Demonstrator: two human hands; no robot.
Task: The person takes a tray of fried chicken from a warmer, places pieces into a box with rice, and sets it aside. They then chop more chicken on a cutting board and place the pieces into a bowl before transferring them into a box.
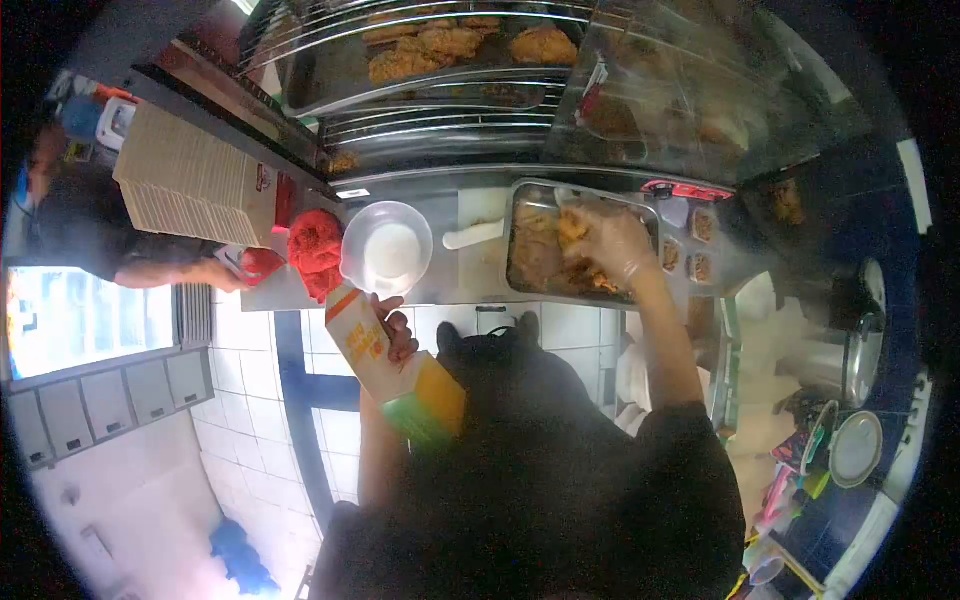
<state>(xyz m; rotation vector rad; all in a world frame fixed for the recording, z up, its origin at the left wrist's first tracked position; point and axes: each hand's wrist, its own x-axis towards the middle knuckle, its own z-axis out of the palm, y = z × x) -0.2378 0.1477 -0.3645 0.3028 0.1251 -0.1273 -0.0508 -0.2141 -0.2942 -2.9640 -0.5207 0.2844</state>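
Note:
My left hand (400, 337) is closed around a tall white, orange and green cardboard food box (362, 342), held tilted in front of my body. My right hand (612, 240), in a clear plastic glove, reaches into a metal tray (520, 282) on the counter. Its fingers are closed on a golden piece of fried chicken (573, 226), partly hidden by the hand. More pieces and what looks like paper lining lie in the tray. Left of the tray are a white-handled utensil (474, 235), a clear plastic bowl (421, 245) and a red cloth (314, 246).
Above the counter, a glass-fronted cabinet with wire racks holds fried chicken (440, 50). A stack of folded cardboard boxes (190, 175) stands at the left. Beyond it another person's hand (222, 274) rests near the counter. Small filled containers (702, 225) sit right of the tray.

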